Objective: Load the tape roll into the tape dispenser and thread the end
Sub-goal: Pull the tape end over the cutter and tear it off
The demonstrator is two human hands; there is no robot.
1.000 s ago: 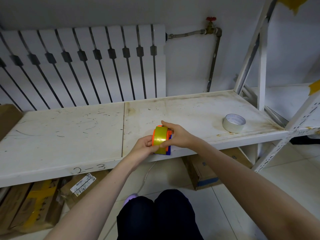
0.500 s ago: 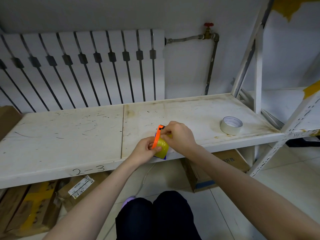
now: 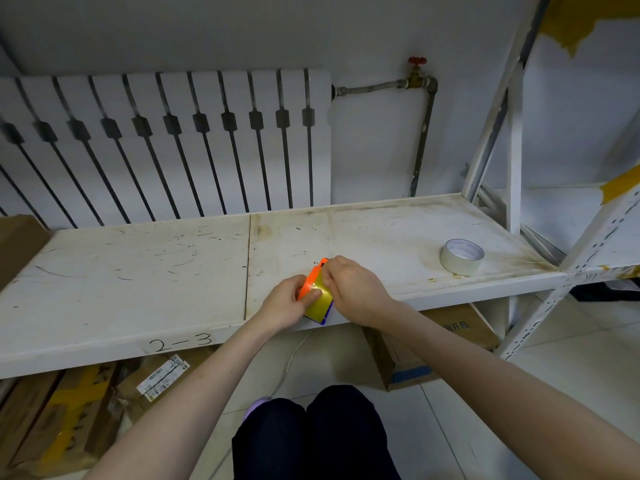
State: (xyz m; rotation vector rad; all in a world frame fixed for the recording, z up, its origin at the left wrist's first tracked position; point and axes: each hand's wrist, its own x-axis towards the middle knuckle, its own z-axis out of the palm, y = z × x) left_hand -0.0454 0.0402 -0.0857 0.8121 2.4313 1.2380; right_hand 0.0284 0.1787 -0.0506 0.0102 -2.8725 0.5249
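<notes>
An orange tape dispenser [image 3: 313, 277] with a blue edge holds a yellowish tape roll [image 3: 320, 299]. It sits tilted at the front edge of the white shelf [image 3: 138, 271]. My left hand [image 3: 285, 301] grips the dispenser from the left, thumb pressed on the roll's face. My right hand [image 3: 353, 289] closes over the dispenser's top right, its fingertips pinched at the roll near the orange frame. The tape's free end is hidden under my fingers.
A second, white tape roll [image 3: 461, 256] lies flat on the shelf at the right. A radiator [image 3: 166, 147] and a pipe with a red valve [image 3: 417, 69] stand behind. Cardboard boxes [image 3: 429, 344] sit under the shelf. A shelf upright [image 3: 512, 150] rises at the right.
The dispenser has been turned from facing me to edge-on and tilted. My right hand moved from its side onto its top, pinching at the roll.
</notes>
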